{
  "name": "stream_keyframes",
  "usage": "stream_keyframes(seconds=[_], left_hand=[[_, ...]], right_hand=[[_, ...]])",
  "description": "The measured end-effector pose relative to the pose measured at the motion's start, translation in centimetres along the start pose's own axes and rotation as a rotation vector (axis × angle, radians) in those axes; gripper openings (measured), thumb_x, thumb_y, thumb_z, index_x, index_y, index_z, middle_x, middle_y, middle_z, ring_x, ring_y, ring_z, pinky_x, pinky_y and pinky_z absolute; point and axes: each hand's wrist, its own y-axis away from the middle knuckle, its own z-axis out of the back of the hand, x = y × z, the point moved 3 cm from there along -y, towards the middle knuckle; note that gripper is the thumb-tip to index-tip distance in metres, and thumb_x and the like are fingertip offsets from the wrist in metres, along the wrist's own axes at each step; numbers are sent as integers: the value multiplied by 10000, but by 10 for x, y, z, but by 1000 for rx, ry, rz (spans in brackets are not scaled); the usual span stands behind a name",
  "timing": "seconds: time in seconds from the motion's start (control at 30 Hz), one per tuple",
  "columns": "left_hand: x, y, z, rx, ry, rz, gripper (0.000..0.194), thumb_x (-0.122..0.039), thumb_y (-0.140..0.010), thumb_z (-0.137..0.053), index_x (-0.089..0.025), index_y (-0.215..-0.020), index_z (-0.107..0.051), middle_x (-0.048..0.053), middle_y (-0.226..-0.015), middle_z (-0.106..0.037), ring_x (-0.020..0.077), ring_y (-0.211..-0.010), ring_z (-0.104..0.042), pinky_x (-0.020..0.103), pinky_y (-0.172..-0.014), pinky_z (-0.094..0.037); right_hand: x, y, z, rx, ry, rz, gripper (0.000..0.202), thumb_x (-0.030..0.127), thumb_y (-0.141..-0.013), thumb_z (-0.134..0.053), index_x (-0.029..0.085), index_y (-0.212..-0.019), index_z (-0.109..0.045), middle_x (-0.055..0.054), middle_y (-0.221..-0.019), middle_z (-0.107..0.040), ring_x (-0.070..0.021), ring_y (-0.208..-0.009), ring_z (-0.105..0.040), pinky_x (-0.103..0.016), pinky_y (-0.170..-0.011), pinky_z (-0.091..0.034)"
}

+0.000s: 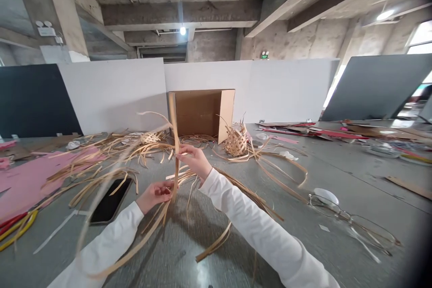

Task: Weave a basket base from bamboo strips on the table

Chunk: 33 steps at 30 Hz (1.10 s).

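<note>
Near the middle of the head view, a tan flat strip [176,171] stands roughly upright, its upper end blurred. My right hand [195,160] pinches it partway up. Lower down, my left hand [155,195] has its fingers closed round the same strip. A long thin length curves from there down and to the left, in front of my left sleeve. More loose strips [245,189] lie on the grey table under and behind my hands. Behind them, a woven ball-like piece [236,140] sits to the right, and another woven piece [150,138] lies to the left.
An open cardboard box [227,114] stands at the back against white panels [286,90]. A black phone [111,200] and pink sheets [30,175] lie left, with red and yellow handled tools [20,233]. Glasses [357,220] and a white mouse-like object [326,196] are at right.
</note>
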Motion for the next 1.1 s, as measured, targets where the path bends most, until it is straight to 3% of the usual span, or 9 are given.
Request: stream_keyframes(seconds=[0.07,0.2,0.33,0.4,0.53,0.67,0.83,0.97,1.1], left_hand=[[0,1,-1,26,-7,0,410,-306,-578,-763,-157,-953,-690,76,-855,-657,189,-710,-571,279,-643,-431],[0,3,-3,92,-15,14,347,-289,-604,-752,-161,-923,-698,70,-819,-657,184,-699,-566,267,-629,-424],[0,4,-2,100,-16,17,319,-280,-605,-757,-168,-899,-700,80,-860,-658,209,-765,-576,292,-688,-436],[0,3,-3,95,-4,24,328,-300,-595,-762,-163,-887,-699,84,-845,-661,218,-773,-582,309,-706,-443],[0,2,-4,61,42,35,312,-369,-602,-751,-162,-824,-679,70,-758,-655,217,-712,-601,331,-677,-468],[-2,3,-2,34,75,23,244,-355,-632,-740,-158,-703,-615,12,-638,-588,150,-545,-565,266,-541,-454],[-5,5,-3,103,109,21,331,-310,-674,-727,-194,-942,-572,46,-826,-630,134,-578,-572,269,-567,-465],[-4,5,-4,120,128,28,509,-291,-673,-734,-212,-1126,-516,87,-916,-638,145,-623,-581,284,-595,-476],[-1,5,-4,165,113,42,499,-300,-677,-730,-183,-1130,-556,104,-907,-638,139,-608,-568,275,-575,-472]], right_hand=[[-4,-1,5,-31,86,35,120,265,-641,-659,159,-661,-606,-99,-1072,-590,-221,-1110,-491,-369,-943,-361],[-11,-1,15,-113,205,15,116,252,-634,-647,161,-703,-628,-124,-1243,-474,-252,-1188,-416,-348,-832,-453],[-23,-3,18,-91,75,-52,167,297,-619,-646,154,-691,-598,-77,-870,-642,-195,-836,-612,-321,-717,-506],[-29,-4,19,-100,49,-84,198,327,-622,-638,151,-690,-581,-47,-728,-640,-163,-671,-612,-311,-630,-518],[-34,-8,17,-141,57,-97,193,311,-606,-647,160,-628,-529,-23,-650,-616,-140,-593,-588,-280,-560,-509],[-27,-18,11,-147,44,-113,251,263,-568,-675,180,-639,-448,8,-636,-592,-131,-593,-583,-259,-521,-500],[-17,-23,5,-43,-16,-154,414,140,-567,-658,198,-922,-454,49,-664,-581,-100,-564,-555,-249,-516,-496],[-17,-23,7,-62,14,-118,298,72,-568,-613,181,-824,-505,50,-641,-563,-95,-612,-551,-248,-620,-489],[-17,-23,11,-55,-28,-121,194,204,-647,-603,176,-800,-487,13,-690,-606,-121,-645,-591,-272,-627,-492]])
